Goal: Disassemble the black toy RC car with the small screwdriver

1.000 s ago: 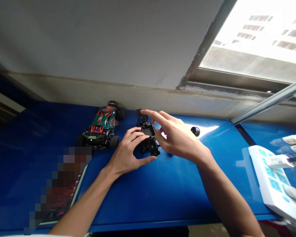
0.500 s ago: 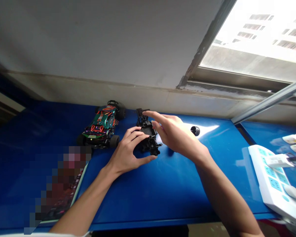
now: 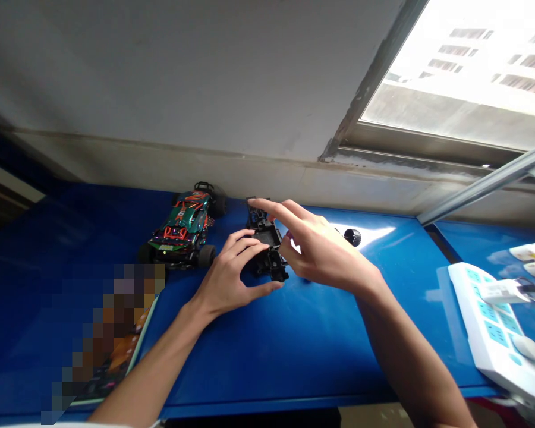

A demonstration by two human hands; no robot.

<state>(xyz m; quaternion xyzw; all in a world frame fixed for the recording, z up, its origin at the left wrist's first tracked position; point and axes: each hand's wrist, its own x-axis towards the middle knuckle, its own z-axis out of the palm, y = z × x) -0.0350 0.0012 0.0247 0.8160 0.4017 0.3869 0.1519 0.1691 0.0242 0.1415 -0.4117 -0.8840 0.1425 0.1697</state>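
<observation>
Likely a workshop
We see a blue bench (image 3: pixel 249 356), chassis (image 3: pixel 261 224) mid-frame, power strip (image 3: pixel 475 306) lower right, window (image 3: pixel 455 113) upper right.

Daylight floods from the blown-out window (image 3: pixel 463 77) at two o'clock, laying white glare across the blue table (image 3: pixel 267 356) toward three, while the wall (image 3: pixel 160 77) sinks into shadow toward ten and coarse pixel blocks (image 3: pixel 111 321) obscure a patch at eight

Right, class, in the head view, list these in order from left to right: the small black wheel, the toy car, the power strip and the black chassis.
Toy car → black chassis → small black wheel → power strip.
</observation>
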